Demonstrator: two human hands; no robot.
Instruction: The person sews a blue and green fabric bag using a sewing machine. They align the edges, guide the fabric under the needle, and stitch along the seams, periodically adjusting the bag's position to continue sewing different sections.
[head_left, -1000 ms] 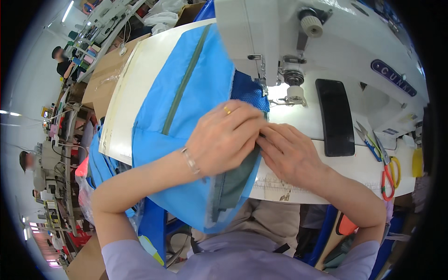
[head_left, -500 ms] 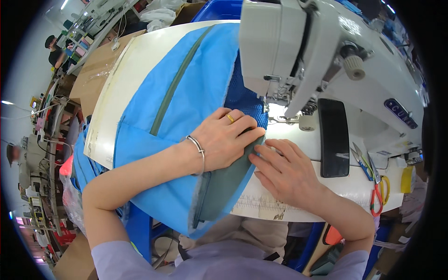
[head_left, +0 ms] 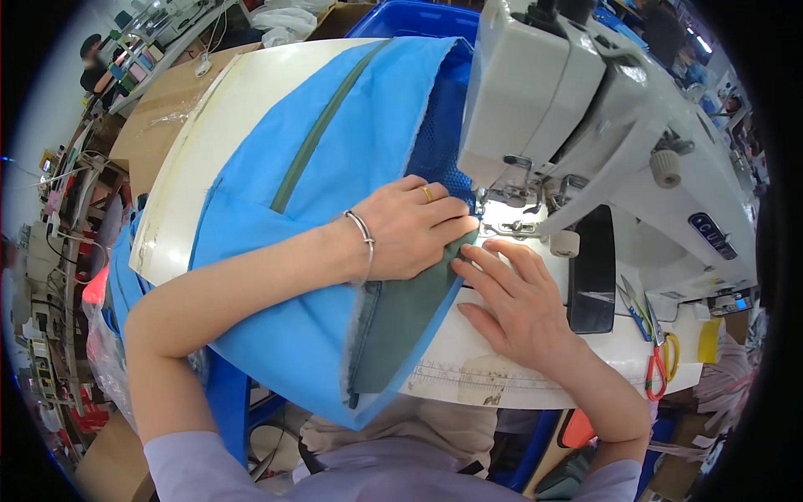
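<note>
A light blue fabric piece (head_left: 251,188) with an olive strip (head_left: 322,125) is spread over the sewing table, its far edge beside dark blue mesh (head_left: 447,125). My left hand (head_left: 410,230) presses on it with bent fingers, gripping the edge close to the sewing machine's presser foot (head_left: 482,201). Below that hand, a grey-green panel (head_left: 401,326) lies along the near edge. My right hand (head_left: 519,301) rests beside this edge, fingertips touching the fabric and thumb held apart. The white sewing machine (head_left: 531,92) stands over the work; its lamp brightens the needle area.
On the right of the table lie a black flat pad (head_left: 592,276), scissors with red and yellow handles (head_left: 659,368), and blue-handled snips (head_left: 637,316). A blue bin (head_left: 410,21) stands behind. Cardboard (head_left: 163,109) is at the left; a person (head_left: 94,71) sits far off.
The whole view has shifted, so the machine appears farther right and tilted. My right fingers are straighter, and the thumb is more apart. My left hand stays on the fabric near the presser foot.
</note>
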